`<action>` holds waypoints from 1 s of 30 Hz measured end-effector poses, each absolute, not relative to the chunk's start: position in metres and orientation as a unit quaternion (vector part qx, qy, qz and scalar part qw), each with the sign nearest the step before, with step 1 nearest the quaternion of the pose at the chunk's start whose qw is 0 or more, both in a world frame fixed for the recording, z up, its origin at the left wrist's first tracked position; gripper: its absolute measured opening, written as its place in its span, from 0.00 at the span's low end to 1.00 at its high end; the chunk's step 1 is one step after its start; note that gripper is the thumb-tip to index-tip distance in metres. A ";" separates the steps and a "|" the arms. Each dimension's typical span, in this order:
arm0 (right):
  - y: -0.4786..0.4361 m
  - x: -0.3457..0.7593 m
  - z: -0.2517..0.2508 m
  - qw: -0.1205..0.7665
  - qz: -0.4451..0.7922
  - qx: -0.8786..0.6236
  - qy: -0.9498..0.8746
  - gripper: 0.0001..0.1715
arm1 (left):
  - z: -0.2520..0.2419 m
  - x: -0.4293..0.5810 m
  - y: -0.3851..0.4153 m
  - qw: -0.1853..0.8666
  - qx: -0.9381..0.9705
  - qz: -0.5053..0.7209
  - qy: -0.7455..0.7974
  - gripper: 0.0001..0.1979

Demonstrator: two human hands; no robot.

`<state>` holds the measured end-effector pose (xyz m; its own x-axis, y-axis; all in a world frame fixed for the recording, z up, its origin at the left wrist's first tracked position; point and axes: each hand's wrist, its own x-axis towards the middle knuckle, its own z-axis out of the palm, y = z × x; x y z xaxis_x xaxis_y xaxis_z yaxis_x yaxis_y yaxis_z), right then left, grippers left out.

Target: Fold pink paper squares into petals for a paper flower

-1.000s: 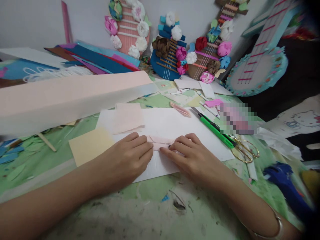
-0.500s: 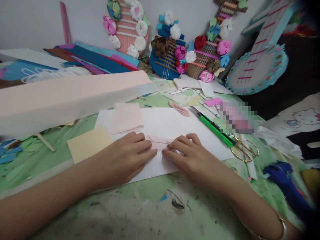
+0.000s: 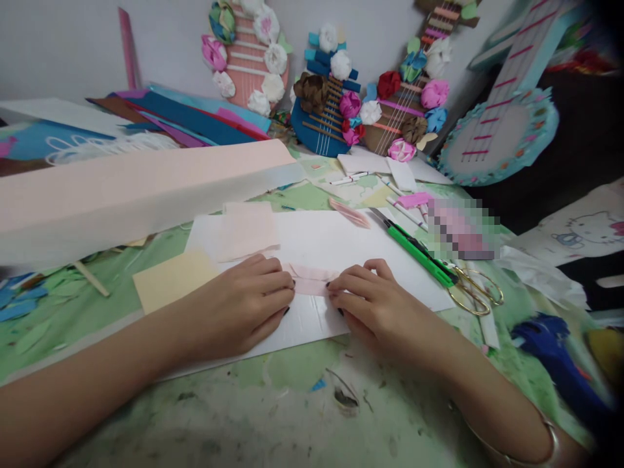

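A small folded strip of pale pink paper (image 3: 310, 279) lies on a white sheet (image 3: 336, 244) in the middle of the green table. My left hand (image 3: 244, 305) rests palm down on the strip's left end, fingers curled and pressing on it. My right hand (image 3: 377, 305) presses the right end with its fingertips together. The middle of the strip shows between the two hands; its ends are hidden under the fingers.
A long pink paper roll (image 3: 131, 188) lies across the left. A cream square (image 3: 170, 283) and pink squares (image 3: 248, 227) lie near my left hand. A green cutter (image 3: 419, 250) and gold scissors (image 3: 475, 296) lie right. Paper guitars with flowers (image 3: 331, 104) lean on the back wall.
Both hands have slid slightly apart along the strip, so more of the pink paper shows between them. Nothing else on the table has moved.
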<state>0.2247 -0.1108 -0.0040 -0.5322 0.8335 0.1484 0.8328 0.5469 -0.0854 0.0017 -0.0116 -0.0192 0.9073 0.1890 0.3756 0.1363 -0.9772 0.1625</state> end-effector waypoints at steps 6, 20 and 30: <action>-0.112 0.229 -0.002 0.132 0.006 -0.477 -0.869 0.11 | -0.022 0.000 -0.011 0.065 0.976 0.193 0.074 0.09; -0.105 0.229 -0.007 0.147 0.018 -0.468 -0.871 0.13 | -0.018 0.000 -0.011 0.028 0.987 0.143 0.066 0.15; -0.106 0.230 -0.006 0.163 0.003 -0.459 -0.874 0.11 | -0.019 -0.004 -0.005 0.060 0.979 0.190 0.040 0.09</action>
